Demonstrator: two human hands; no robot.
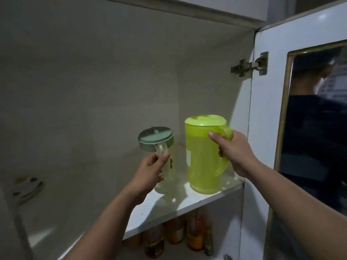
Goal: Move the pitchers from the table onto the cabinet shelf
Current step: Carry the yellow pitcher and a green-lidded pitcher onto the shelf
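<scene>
A lime-green pitcher [202,156] with a matching lid stands on the white cabinet shelf [169,205] near its right end. My right hand [234,152] grips its handle, thumb on top. To its left is a clear pitcher [165,184] with a grey-green lid, tilted slightly, its base at the shelf. My left hand [152,171] holds its clear handle, fingers curled round it. The lower part of the clear pitcher is partly hidden by my left hand.
The cabinet door [281,128] stands open at the right, with a metal hinge [249,66] and a dark glass pane reflecting a person. Several bottles and jars [178,235] stand on the shelf below. The upper shelf stretches away to the left.
</scene>
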